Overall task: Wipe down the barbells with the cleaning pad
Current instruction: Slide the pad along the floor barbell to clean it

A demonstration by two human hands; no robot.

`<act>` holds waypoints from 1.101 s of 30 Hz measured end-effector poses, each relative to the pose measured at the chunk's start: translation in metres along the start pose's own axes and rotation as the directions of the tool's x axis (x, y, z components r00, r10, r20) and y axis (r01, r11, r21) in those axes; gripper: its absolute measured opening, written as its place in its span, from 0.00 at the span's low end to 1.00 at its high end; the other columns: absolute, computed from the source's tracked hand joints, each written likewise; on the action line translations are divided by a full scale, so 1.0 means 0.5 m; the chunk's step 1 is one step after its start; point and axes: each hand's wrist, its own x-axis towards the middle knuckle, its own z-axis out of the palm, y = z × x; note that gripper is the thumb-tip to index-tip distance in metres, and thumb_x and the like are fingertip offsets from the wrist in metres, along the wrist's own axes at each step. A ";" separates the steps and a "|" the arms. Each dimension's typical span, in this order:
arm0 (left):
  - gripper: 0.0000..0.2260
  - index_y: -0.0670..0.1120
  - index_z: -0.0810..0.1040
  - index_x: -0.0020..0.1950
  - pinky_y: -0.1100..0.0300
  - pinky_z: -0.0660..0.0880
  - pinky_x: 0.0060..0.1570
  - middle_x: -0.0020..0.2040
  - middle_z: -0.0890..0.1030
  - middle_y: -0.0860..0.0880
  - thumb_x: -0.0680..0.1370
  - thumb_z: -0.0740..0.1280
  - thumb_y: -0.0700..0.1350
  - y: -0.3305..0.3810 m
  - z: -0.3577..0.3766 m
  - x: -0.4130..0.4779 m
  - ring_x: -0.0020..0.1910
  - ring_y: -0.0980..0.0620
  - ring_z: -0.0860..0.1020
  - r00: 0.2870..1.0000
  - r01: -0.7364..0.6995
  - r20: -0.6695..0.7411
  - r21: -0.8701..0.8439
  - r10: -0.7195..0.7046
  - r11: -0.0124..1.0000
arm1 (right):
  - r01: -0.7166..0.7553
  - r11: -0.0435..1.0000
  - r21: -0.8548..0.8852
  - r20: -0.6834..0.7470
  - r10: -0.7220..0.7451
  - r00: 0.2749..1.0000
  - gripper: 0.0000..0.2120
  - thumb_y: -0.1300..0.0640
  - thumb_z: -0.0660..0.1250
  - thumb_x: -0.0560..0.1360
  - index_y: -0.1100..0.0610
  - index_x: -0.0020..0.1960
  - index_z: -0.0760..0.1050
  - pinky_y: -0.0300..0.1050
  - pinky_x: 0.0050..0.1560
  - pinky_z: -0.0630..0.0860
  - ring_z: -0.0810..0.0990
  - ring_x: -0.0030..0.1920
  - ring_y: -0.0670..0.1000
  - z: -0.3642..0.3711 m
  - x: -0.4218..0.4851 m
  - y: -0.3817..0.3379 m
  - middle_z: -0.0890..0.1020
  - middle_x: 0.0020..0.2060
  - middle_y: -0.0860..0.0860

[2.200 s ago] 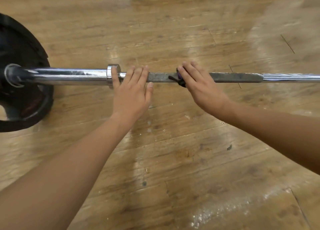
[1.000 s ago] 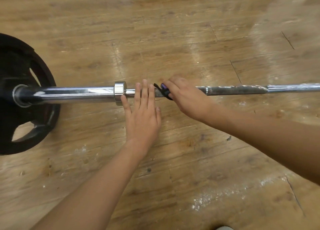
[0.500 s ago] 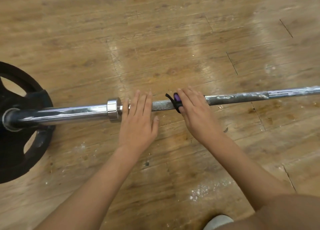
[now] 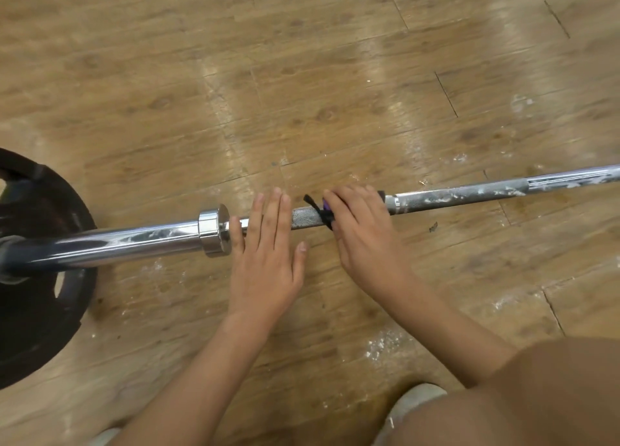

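Right hand (image 4: 362,241) grips the purple-and-black cleaning pad (image 4: 325,211) around the chalk-smeared barbell (image 4: 134,241) on the floor (image 4: 335,76); left hand (image 4: 265,254) presses flat, fingers straight, beside the collar (image 4: 214,229). Pad sits nearer the left hand than before

Wooden plank floor (image 4: 335,76): barbell (image 4: 134,241) lying across; black weight plate (image 4: 40,311) standing at barbell's left end; white dust patches (image 4: 379,345) beside barbell.

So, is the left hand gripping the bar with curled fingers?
No, the left hand lies flat, its straight fingers resting across the bar beside the collar.
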 end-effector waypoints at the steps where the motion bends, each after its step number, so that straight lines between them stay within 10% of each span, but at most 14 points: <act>1: 0.32 0.41 0.53 0.84 0.45 0.35 0.79 0.84 0.53 0.45 0.84 0.57 0.53 0.000 0.000 -0.007 0.83 0.47 0.47 1.000 -0.010 -0.002 0.003 0.010 1.000 | 0.037 0.999 0.002 0.019 -0.037 0.999 0.19 0.65 0.61 0.79 0.64 0.69 0.73 0.56 0.76 0.61 0.73 0.67 0.60 -0.002 -0.006 -0.001 0.77 0.65 0.59; 15: 0.41 0.42 0.46 0.84 0.40 0.37 0.79 0.82 0.57 0.44 0.76 0.65 0.46 -0.001 0.052 -0.092 0.83 0.44 0.50 0.983 -0.111 -0.141 0.080 0.122 0.991 | 0.136 0.987 0.087 0.069 -0.142 0.987 0.17 0.63 0.62 0.81 0.65 0.69 0.73 0.57 0.72 0.67 0.73 0.66 0.60 -0.013 -0.053 -0.025 0.76 0.66 0.59; 33: 0.34 0.42 0.50 0.84 0.42 0.37 0.79 0.78 0.61 0.44 0.79 0.57 0.44 0.004 0.075 -0.153 0.78 0.43 0.58 0.941 -0.186 -0.275 0.064 0.197 0.980 | -0.137 0.989 0.057 -0.019 0.138 0.990 0.17 0.62 0.60 0.83 0.66 0.70 0.73 0.63 0.72 0.66 0.73 0.70 0.61 -0.032 -0.146 0.002 0.76 0.67 0.60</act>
